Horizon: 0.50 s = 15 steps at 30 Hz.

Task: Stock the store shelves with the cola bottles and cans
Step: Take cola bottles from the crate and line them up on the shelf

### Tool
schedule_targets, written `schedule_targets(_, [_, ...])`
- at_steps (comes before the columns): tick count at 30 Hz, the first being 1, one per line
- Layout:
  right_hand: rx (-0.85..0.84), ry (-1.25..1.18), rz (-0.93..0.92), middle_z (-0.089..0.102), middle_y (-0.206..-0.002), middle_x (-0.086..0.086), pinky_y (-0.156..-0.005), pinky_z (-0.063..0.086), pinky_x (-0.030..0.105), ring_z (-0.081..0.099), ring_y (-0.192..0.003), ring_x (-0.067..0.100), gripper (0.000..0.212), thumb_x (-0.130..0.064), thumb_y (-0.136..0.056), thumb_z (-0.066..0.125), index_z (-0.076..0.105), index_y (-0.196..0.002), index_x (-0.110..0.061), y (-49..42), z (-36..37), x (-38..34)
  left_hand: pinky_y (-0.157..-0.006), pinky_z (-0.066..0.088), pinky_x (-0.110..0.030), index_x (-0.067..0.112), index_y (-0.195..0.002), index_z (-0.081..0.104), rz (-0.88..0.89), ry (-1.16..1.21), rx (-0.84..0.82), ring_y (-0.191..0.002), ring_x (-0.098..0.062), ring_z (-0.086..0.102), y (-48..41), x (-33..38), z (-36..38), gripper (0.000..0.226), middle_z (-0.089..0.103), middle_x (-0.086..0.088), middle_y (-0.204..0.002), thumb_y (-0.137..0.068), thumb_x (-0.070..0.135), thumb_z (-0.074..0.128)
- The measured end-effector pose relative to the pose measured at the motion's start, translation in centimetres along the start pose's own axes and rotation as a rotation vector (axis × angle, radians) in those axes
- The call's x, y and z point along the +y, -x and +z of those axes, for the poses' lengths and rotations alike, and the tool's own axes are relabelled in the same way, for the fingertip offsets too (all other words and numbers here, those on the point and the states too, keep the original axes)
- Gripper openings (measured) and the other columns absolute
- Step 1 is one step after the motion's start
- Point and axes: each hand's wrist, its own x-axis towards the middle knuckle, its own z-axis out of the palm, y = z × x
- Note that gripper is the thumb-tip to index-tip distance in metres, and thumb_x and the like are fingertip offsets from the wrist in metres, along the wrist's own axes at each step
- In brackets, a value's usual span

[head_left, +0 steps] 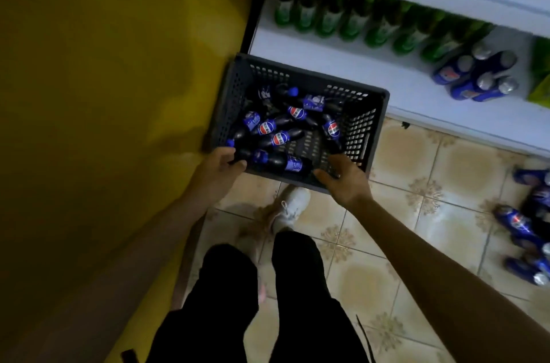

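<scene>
A dark grey perforated crate (351, 95) is held above the tiled floor, its far end over the front of the white bottom shelf (342, 65). Several small cola bottles (273, 127) with blue labels lie loose inside it. My left hand (221, 165) grips the crate's near rim at its left corner. My right hand (345, 181) grips the same rim further right, fingers curled over the edge. A few blue cola cans (476, 77) stand on the shelf at the right. More blue cola cans (526, 228) lie on the floor at the far right.
A row of green bottles (354, 17) lines the back of the bottom shelf. A green pack (540, 74) sits at the shelf's right edge. A yellow wall (104, 80) runs along the left. My legs and a white shoe (293, 205) are below the crate.
</scene>
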Motion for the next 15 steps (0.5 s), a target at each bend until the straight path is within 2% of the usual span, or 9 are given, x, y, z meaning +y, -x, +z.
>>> schedule_targets(3, [-0.101,0.159,-0.008,0.066,-0.116,0.006,-0.071,0.038,0.023,0.06,-0.094,0.022,0.038,-0.034,-0.09,0.063,0.055,-0.124,-0.019,-6.8,3.6,2.0,-0.096,0.044,-0.037,0.013,-0.129,0.049,-0.054,-0.028,-0.07,-0.123,-0.024,0.05,-6.8,-2.6,1.6,0.041,0.049,-0.008,-0.136,-0.091,0.02,0.062])
schedule_targets(5, [-0.144,0.207,0.049,0.066,-0.118,0.006,-0.069,0.039,0.024,0.06,-0.094,0.022,0.037,-0.033,-0.091,0.063,0.056,-0.125,-0.02,-11.4,5.7,3.9,-0.103,0.042,-0.042,0.015,-0.125,0.051,-0.027,-0.082,-0.122,-0.119,-0.022,0.051,-11.5,-4.3,3.4,0.036,0.051,-0.01,-0.134,-0.091,0.018,0.063])
schedule_targets(7, [-0.164,0.236,0.122,0.066,-0.119,0.009,-0.076,0.049,0.031,0.062,-0.099,0.027,0.037,-0.033,-0.09,0.065,0.058,-0.124,-0.02,-15.8,8.0,6.1,-0.102,0.042,-0.04,0.013,-0.122,0.052,0.026,-0.19,-0.169,-0.113,-0.02,0.052,-16.3,-6.2,5.6,0.034,0.054,-0.01,-0.13,-0.09,0.018,0.063])
schedule_targets(9, [-0.167,0.289,0.163,0.065,-0.12,0.01,-0.083,0.053,0.038,0.062,-0.104,0.031,0.043,-0.034,-0.087,0.067,0.056,-0.126,-0.022,-19.7,10.5,8.4,-0.099,0.045,-0.042,0.011,-0.124,0.053,0.106,-0.346,-0.203,-0.113,-0.025,0.055,-21.2,-8.5,7.9,0.039,0.059,-0.01,-0.124,-0.088,0.019,0.065])
schedule_targets(13, [-0.257,0.534,0.063,0.057,-0.131,0.011,-0.092,0.049,0.038,0.057,-0.116,0.031,0.059,-0.028,-0.086,0.068,0.042,-0.139,-0.025,-25.9,16.2,11.5,-0.098,0.044,-0.041,0.014,-0.126,0.049,0.182,-0.733,-0.347,-0.116,-0.031,0.053,-29.0,-13.5,11.7,0.051,0.055,-0.013,-0.127,-0.081,0.022,0.07])
schedule_targets(15, [-0.323,0.66,-0.042,0.049,-0.138,0.011,-0.094,0.045,0.04,0.052,-0.122,0.032,0.07,-0.022,-0.088,0.065,0.029,-0.147,-0.025,-28.0,19.0,12.4,-0.1,0.041,-0.036,0.013,-0.13,0.047,0.19,-0.813,-0.398,-0.12,-0.03,0.05,-31.5,-15.3,12.9,0.058,0.052,-0.013,-0.133,-0.078,0.02,0.072])
